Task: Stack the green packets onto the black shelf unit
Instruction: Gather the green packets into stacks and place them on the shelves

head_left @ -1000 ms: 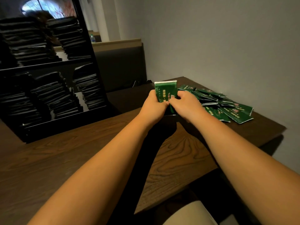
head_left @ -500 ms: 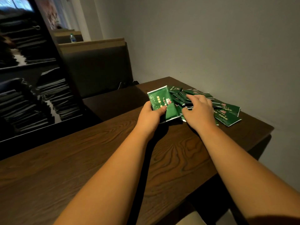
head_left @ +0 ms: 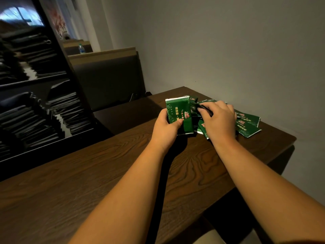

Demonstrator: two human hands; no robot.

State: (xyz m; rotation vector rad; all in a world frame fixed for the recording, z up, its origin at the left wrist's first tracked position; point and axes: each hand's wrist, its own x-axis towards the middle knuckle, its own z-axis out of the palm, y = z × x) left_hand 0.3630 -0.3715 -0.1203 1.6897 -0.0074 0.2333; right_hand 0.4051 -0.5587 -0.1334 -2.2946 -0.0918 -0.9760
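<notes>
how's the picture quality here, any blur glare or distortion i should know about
Head view: dim overall; the glossy black shelf unit is motion-smeared, with window glare at its top left. Head view: the stack of green printed packets in the left hand is sharp; the wide lens stretches both forearms; a dark shadow crosses the brown wooden table between them.

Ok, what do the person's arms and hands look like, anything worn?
Both forearms are bare to the frame edge: no sleeves show. The left hand and right hand wear no gloves, and no watch, bracelet or ring is visible.
</notes>
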